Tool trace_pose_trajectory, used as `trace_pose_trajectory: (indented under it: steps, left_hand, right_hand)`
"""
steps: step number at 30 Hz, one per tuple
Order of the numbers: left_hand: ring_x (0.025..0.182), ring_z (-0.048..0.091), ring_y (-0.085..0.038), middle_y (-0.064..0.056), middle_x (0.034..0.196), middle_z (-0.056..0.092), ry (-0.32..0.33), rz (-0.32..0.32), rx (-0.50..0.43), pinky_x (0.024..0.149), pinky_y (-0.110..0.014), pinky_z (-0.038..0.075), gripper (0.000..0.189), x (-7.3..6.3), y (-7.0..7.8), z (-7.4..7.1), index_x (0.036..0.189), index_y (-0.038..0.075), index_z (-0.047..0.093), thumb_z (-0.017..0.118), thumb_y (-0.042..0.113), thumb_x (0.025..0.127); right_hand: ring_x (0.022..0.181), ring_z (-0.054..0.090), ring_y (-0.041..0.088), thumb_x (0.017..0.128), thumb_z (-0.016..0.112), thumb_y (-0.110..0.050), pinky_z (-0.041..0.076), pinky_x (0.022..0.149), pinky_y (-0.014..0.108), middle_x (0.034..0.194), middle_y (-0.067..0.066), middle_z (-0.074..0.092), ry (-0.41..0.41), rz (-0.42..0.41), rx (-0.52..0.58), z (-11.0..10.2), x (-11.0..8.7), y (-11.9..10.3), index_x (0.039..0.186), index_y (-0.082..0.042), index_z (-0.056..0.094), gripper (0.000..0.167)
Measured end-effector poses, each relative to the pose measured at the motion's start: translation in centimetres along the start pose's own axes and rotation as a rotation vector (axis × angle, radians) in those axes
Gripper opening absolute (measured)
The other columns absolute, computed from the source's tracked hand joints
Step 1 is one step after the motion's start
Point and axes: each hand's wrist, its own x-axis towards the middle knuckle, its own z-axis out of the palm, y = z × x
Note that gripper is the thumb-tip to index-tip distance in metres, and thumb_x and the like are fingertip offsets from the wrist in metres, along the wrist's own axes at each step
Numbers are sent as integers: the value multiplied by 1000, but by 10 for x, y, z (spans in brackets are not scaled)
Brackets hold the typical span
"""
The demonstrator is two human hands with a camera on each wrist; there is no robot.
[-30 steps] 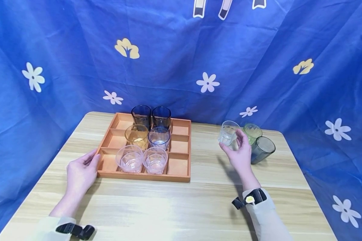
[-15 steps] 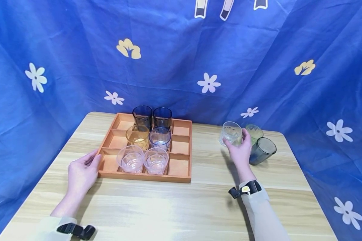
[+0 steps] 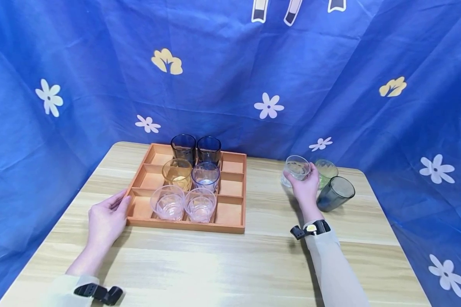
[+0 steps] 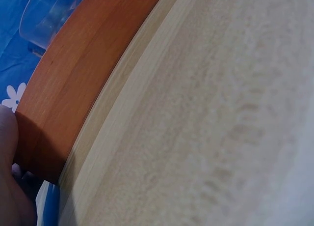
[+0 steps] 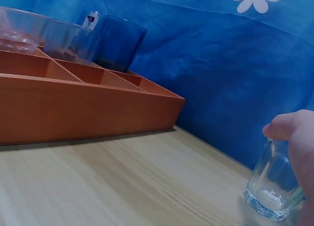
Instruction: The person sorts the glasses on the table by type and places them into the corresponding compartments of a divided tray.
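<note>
My left hand (image 3: 107, 219) grips the front left corner of a wooden divided tray (image 3: 186, 227); the left wrist view shows part of the hand at the tray's end. On the right, my right hand (image 3: 308, 187) holds a clear drinking glass (image 3: 295, 168), thumb on the near side and fingers round the far side. In the right wrist view the thumb is at the upper part of this glass (image 5: 269, 194), whose base is at the tabletop. A green glass (image 3: 326, 172) stands just right of the fingers, and a tall grey glass (image 3: 335, 194) is beside the wrist.
Glasses fill the tray's middle column: two dark ones (image 3: 183, 149) at the back, an amber one (image 3: 176, 174) and a bluish one (image 3: 205, 175) midway, two pinkish clear ones (image 3: 168, 204) in front. A blue curtain (image 3: 223, 76) hangs behind the table (image 3: 199, 264).
My right hand has moved in from beside the clear glass, and its thumb and fingers have come round it. The left hand stays on the tray corner. The head view has shifted slightly.
</note>
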Motion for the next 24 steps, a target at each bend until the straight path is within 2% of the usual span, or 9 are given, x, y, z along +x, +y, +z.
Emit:
trace_pose_trajectory:
  steps: [12, 17, 24]
  left_hand:
    - [91, 57, 20, -21, 121, 72, 3, 26, 9, 77, -2, 48, 32, 1, -1, 0, 130, -1, 73, 71, 15, 103]
    - [91, 56, 21, -22, 120, 72, 5, 30, 7, 77, -2, 48, 32, 0, 0, 0, 130, -2, 73, 71, 14, 103]
    - [89, 56, 22, -23, 119, 72, 6, 34, 1, 76, -2, 48, 32, 1, -1, 1, 129, -4, 73, 70, 15, 104]
  right_hand:
    - [137, 51, 32, 77, 97, -16, 38, 120, 39, 147, 22, 57, -17, -19, 2, 1, 6, 4, 147, 4, 48, 88]
    - [132, 54, 32, 75, 98, -16, 40, 118, 42, 140, 20, 60, -34, -43, 3, 0, 1, 3, 142, 5, 53, 83]
    - [129, 57, 34, 76, 98, -15, 42, 115, 48, 138, 21, 64, -110, -91, 16, -1, -14, -9, 141, 4, 56, 79]
